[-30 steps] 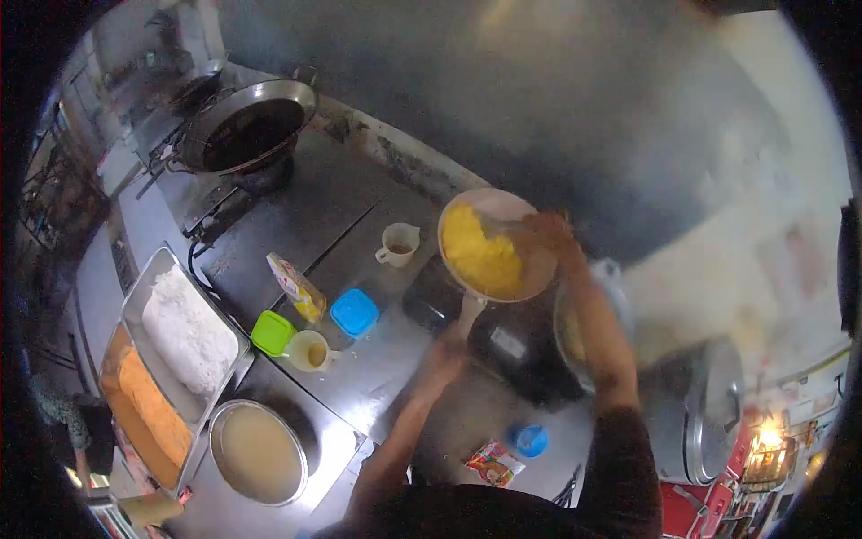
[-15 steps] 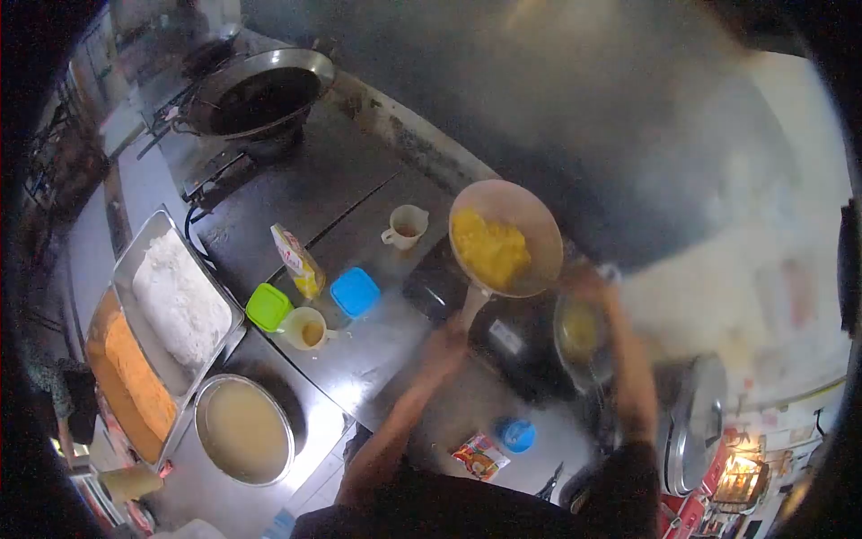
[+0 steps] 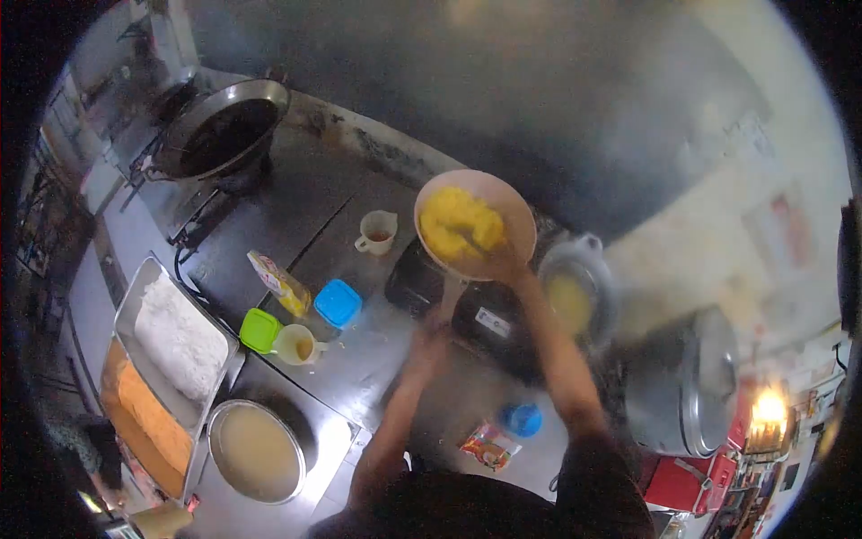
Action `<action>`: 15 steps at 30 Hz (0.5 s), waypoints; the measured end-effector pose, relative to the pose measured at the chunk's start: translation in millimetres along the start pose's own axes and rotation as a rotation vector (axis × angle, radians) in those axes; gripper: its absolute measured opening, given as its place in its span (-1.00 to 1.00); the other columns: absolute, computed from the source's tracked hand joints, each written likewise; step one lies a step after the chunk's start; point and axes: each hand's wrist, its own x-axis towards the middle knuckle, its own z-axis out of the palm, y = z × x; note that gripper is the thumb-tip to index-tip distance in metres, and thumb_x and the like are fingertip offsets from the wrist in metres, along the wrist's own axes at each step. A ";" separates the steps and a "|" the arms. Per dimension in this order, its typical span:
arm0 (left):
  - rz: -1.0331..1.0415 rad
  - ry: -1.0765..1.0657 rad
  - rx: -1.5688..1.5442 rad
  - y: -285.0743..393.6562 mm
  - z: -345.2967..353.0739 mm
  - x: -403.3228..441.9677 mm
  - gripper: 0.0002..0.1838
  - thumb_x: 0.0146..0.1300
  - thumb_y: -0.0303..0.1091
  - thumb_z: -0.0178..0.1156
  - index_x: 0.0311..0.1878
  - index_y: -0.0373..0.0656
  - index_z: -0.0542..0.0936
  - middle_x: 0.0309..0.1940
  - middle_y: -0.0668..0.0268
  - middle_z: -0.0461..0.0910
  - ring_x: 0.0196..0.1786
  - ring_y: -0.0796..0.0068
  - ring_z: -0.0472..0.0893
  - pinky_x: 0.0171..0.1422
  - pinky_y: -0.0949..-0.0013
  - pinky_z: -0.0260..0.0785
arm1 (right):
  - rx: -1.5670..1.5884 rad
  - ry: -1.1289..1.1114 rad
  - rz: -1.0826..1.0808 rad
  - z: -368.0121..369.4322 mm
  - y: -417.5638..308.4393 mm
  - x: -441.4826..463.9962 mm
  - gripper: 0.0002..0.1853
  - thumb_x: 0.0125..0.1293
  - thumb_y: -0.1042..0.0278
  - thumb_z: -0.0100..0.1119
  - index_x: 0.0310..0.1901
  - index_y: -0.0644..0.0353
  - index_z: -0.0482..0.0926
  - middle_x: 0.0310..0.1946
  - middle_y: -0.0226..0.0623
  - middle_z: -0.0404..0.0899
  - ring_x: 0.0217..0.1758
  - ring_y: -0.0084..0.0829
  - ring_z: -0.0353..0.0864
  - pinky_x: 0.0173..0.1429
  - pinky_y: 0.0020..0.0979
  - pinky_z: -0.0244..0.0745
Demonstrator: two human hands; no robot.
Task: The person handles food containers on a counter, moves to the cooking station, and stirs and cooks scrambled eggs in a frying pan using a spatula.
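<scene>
A light-coloured pan (image 3: 516,211) with yellow food (image 3: 453,220) in it is over a black stove (image 3: 409,278). My left hand (image 3: 433,337) is wrapped round the pan's handle. My right hand (image 3: 503,260) is at the pan's right rim, closed on a utensil whose tip (image 3: 471,240) rests in the yellow food; its grip is partly blurred. To the right of the stove stands a bowl (image 3: 575,292) with yellowish contents.
Two cups (image 3: 377,232) (image 3: 299,345), a blue lid (image 3: 338,304), a green lid (image 3: 260,331) and a packet (image 3: 280,284) lie left. Trays of white powder (image 3: 180,337) and orange powder (image 3: 148,404), a basin (image 3: 257,451), a wok (image 3: 220,130) and a large pot (image 3: 669,382) surround the worktop.
My right hand has come back from the bowl on the right to the pan, and the utensil is now in the yellow food. The camera view has shifted slightly.
</scene>
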 end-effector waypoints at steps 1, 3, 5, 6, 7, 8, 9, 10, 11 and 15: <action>0.081 0.032 0.106 -13.7 5.3 2.8 -0.55 0.42 -0.35 0.04 0.33 -0.29 0.40 0.16 -0.08 0.54 0.11 0.06 0.59 0.25 0.13 0.41 | -0.010 -0.008 -0.002 -4.7 -0.3 -14.0 -0.63 0.27 0.09 0.17 0.04 0.04 0.68 -0.05 -0.09 0.69 0.07 -0.04 0.64 0.20 0.02 0.45; 0.229 0.102 0.310 -29.0 11.5 2.7 -0.54 0.43 -0.33 0.05 0.33 -0.28 0.40 0.13 -0.05 0.55 0.08 0.12 0.59 0.24 0.15 0.43 | -0.034 -0.091 0.037 -24.4 17.8 -34.4 -0.63 0.27 0.10 0.16 0.04 0.05 0.68 -0.05 -0.09 0.68 0.06 -0.04 0.64 0.20 0.02 0.46; -0.092 0.068 -0.140 26.6 -4.5 -10.6 -0.52 0.43 -0.30 0.07 0.35 -0.28 0.38 0.12 -0.04 0.56 0.07 0.12 0.59 0.22 0.15 0.43 | -0.044 -0.160 0.077 -40.6 36.2 -20.5 -0.63 0.27 0.10 0.16 0.04 0.05 0.68 -0.05 -0.08 0.68 0.06 -0.04 0.64 0.20 0.02 0.46; -0.398 0.016 -0.583 48.7 -10.6 -13.3 -0.50 0.44 -0.27 0.08 0.37 -0.28 0.36 0.12 -0.02 0.56 0.07 0.13 0.59 0.21 0.15 0.43 | -0.033 -0.154 0.081 -41.0 38.8 -9.6 -0.63 0.27 0.10 0.16 0.04 0.05 0.68 -0.05 -0.08 0.68 0.06 -0.04 0.64 0.20 0.02 0.46; -0.393 0.012 -0.582 51.5 -9.5 -11.0 -0.50 0.44 -0.27 0.08 0.37 -0.28 0.36 0.12 -0.02 0.56 0.07 0.13 0.59 0.21 0.15 0.43 | -0.015 -0.124 0.064 -37.5 36.0 8.0 -0.63 0.28 0.10 0.16 0.04 0.05 0.68 -0.05 -0.08 0.68 0.06 -0.04 0.64 0.20 0.02 0.46; -0.399 -0.008 -0.556 53.0 -8.1 -11.4 -0.48 0.44 -0.26 0.08 0.38 -0.28 0.34 0.12 -0.01 0.56 0.08 0.15 0.59 0.20 0.15 0.43 | 0.006 -0.088 0.040 -28.9 27.2 18.7 -0.63 0.28 0.10 0.16 0.04 0.05 0.68 -0.05 -0.08 0.68 0.06 -0.04 0.64 0.19 0.01 0.46; -0.410 -0.030 -0.528 53.6 -7.2 -13.7 -0.46 0.44 -0.26 0.09 0.40 -0.28 0.32 0.12 0.00 0.56 0.08 0.17 0.58 0.19 0.15 0.43 | 0.015 -0.057 0.016 -19.6 15.2 23.3 -0.63 0.28 0.10 0.16 0.04 0.05 0.68 -0.05 -0.08 0.68 0.06 -0.04 0.64 0.19 0.01 0.46; -0.411 -0.049 -0.500 54.3 -9.1 -10.9 -0.44 0.44 -0.25 0.09 0.42 -0.28 0.31 0.12 0.02 0.56 0.09 0.19 0.58 0.19 0.15 0.43 | 0.013 -0.018 -0.019 -11.3 3.4 18.5 -0.63 0.28 0.10 0.16 0.04 0.05 0.68 -0.05 -0.08 0.68 0.06 -0.04 0.64 0.19 0.01 0.46; -0.397 -0.050 -0.476 48.2 -9.3 -9.4 -0.44 0.44 -0.25 0.09 0.43 -0.28 0.30 0.12 0.03 0.56 0.08 0.20 0.58 0.18 0.16 0.44 | 0.003 -0.001 -0.031 -10.9 -3.9 3.1 -0.63 0.28 0.10 0.16 0.04 0.05 0.68 -0.06 -0.08 0.68 0.06 -0.04 0.64 0.19 0.01 0.46; -0.277 -0.015 -0.381 29.2 -10.7 -7.0 -0.43 0.45 -0.24 0.08 0.44 -0.26 0.30 0.12 0.05 0.56 0.07 0.25 0.58 0.15 0.19 0.44 | -0.073 -0.121 0.125 -42.7 44.0 -44.2 -0.63 0.28 0.11 0.16 0.05 0.05 0.67 -0.06 -0.07 0.68 0.05 -0.05 0.64 0.19 0.01 0.47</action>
